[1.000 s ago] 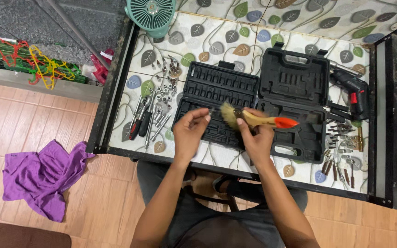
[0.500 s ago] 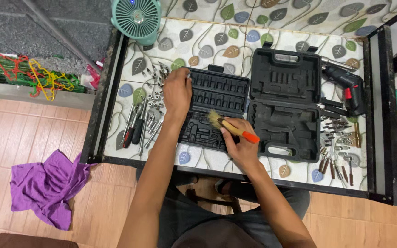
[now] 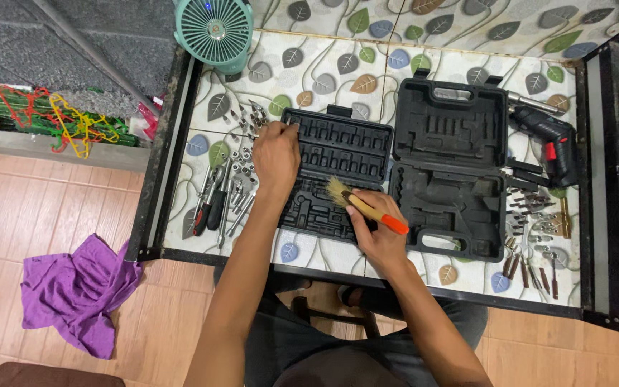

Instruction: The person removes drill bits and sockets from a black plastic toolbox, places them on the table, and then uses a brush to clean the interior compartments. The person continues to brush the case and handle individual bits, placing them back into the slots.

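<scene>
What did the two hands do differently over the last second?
The left hand went from beside the brush up to the far left corner of the open socket case and rests there. The right hand brought the brush down from mid-air, bristles now on the case. It grips the brush as before; the drill case and loose sockets stayed put.

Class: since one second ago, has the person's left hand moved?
Yes. The left hand went from mid-air beside the brush to the socket case's upper-left corner.

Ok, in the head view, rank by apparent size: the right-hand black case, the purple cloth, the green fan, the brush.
1. Right-hand black case
2. Purple cloth
3. Green fan, partly cropped, so unsure
4. Brush
</scene>
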